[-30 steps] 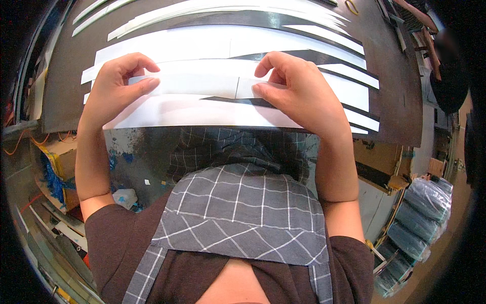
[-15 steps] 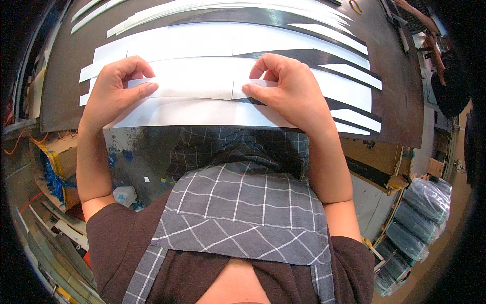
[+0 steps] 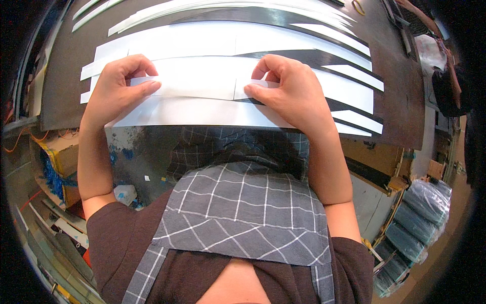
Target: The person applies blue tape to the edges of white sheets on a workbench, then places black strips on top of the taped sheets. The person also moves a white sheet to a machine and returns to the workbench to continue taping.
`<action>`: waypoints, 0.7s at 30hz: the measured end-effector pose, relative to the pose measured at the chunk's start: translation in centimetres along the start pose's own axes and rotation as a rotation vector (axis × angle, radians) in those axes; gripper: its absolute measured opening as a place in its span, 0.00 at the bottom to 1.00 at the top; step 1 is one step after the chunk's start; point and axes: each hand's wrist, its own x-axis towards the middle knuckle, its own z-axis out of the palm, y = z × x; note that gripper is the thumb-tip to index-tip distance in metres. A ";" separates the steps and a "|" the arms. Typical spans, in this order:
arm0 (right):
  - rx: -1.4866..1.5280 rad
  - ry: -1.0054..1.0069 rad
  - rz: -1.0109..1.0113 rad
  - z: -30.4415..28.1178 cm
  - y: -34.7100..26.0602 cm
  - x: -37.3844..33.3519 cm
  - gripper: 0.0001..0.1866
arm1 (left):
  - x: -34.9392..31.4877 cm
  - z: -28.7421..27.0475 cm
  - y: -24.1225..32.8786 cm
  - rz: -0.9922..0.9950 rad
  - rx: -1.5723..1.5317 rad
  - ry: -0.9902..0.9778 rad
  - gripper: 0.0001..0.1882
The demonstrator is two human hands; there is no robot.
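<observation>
A long white strip with a thin dark crosswise line near my right fingers lies in front of me. My left hand pinches its near edge between thumb and curled fingers. Farther along the same edge, my right hand pinches it beside the dark line. Below the strip, a paler white sheet runs along the table's near edge. More white strips lie just beyond, with pointed white ends fanning out past my right hand over dark backing.
A bunch of thin white strips lies at the far side of the dark table. A yellow loop-shaped tool is at the far right. Plastic-wrapped bundles stand lower right; a cardboard box is left. Another person's arm shows at right.
Both hands keep their pinch on the strip and sit almost where they were. The whole view shifts very slightly; the other person's arm at the right has moved.
</observation>
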 end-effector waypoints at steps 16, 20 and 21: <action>-0.078 0.070 -0.092 0.4 -0.3 0.0 0.17 | 0.2 -0.7 0.2 -0.167 0.053 -0.052 0.10; -0.100 0.061 -0.082 0.3 -0.4 0.0 0.17 | 0.1 -0.6 -0.1 -0.143 0.058 -0.045 0.10; -0.108 0.061 -0.079 0.3 -0.5 0.0 0.17 | 0.2 -0.6 0.1 -0.147 0.062 -0.043 0.10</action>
